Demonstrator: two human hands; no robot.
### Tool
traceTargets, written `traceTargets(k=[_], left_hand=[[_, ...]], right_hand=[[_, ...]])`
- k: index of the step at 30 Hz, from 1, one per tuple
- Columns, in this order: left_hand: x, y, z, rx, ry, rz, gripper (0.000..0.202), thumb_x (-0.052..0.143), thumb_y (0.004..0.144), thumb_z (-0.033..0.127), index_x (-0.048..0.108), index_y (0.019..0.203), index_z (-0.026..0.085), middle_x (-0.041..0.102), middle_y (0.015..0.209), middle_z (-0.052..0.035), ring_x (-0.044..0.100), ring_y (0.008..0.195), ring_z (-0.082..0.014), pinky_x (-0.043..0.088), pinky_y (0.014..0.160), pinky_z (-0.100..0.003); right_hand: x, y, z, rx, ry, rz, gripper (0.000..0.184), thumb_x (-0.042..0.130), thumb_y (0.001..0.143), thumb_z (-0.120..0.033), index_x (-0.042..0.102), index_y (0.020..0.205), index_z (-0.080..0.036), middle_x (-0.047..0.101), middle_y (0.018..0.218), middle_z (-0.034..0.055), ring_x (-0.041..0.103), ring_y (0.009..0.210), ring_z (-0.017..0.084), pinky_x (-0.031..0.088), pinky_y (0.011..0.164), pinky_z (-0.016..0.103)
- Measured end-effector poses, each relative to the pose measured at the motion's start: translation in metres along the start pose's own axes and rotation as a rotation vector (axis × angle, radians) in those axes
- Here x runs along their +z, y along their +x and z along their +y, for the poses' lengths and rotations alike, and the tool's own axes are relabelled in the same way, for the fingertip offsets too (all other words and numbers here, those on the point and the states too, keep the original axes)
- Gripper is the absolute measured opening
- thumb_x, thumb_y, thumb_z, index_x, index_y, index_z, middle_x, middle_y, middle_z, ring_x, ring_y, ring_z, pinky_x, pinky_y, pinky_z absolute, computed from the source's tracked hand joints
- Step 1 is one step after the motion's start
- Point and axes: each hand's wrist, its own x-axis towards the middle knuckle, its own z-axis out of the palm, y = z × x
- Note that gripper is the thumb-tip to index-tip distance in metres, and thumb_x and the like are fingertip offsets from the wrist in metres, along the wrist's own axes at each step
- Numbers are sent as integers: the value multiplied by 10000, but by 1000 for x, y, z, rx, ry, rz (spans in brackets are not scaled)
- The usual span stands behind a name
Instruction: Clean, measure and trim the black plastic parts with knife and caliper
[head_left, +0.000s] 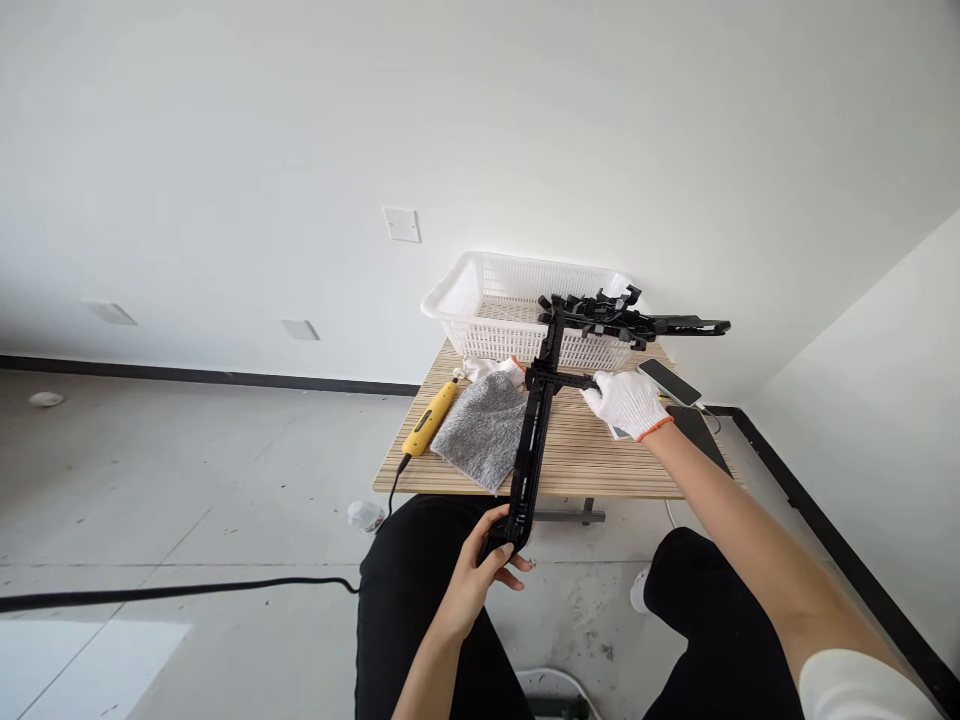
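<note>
A long black plastic frame part (pixel 531 440) slants up from my lap in front of the table. My bare left hand (pixel 486 560) is closed around its lower end, thumb on the near face. In a white knit glove with an orange cuff, my right hand (pixel 628 403) grips a slim black bar (pixel 574 380) that meets the part at its middle; whether bar and part are one piece I cannot tell. Behind its upper end, a cluster of similar black plastic parts (pixel 611 315) lies across the right side of a white plastic basket (pixel 487 325).
On the slatted wooden table (pixel 577 460) lie a grey cloth (pixel 484 430), a yellow corded tool (pixel 430 418), another white glove (pixel 491 370), a phone (pixel 670 382) with a cable and a dark flat object (pixel 699 437). A black cord (pixel 180 592) crosses the floor. White walls stand behind and right.
</note>
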Motion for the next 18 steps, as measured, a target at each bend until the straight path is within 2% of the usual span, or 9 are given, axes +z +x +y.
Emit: traceTargets(k=[4, 9, 18], left_hand=[[-5, 2, -5, -3, 4, -33, 567, 653, 886, 406, 438, 1374, 212, 635, 1274, -137, 717, 806, -205, 601, 615, -332], [-5, 0, -5, -5, 12, -27, 565, 660, 882, 409, 449, 1366, 208, 643, 1251, -136, 720, 809, -215, 600, 611, -333], [-5, 1, -4, 5, 6, -23, 567, 666, 884, 404, 447, 1366, 200, 644, 1251, -138, 714, 796, -205, 603, 607, -335]], right_hand=[[0, 0, 1, 14, -9, 9, 517, 354, 975, -549, 701, 1055, -173, 755, 844, 154, 734, 858, 316, 432, 672, 334], [2, 0, 2, 22, 7, 24, 662, 363, 920, -729, 708, 1020, -173, 747, 800, 150, 729, 836, 322, 407, 638, 325], [-2, -2, 2, 17, -11, 14, 630, 353, 939, -688, 700, 981, -165, 738, 777, 148, 728, 803, 304, 376, 619, 312]])
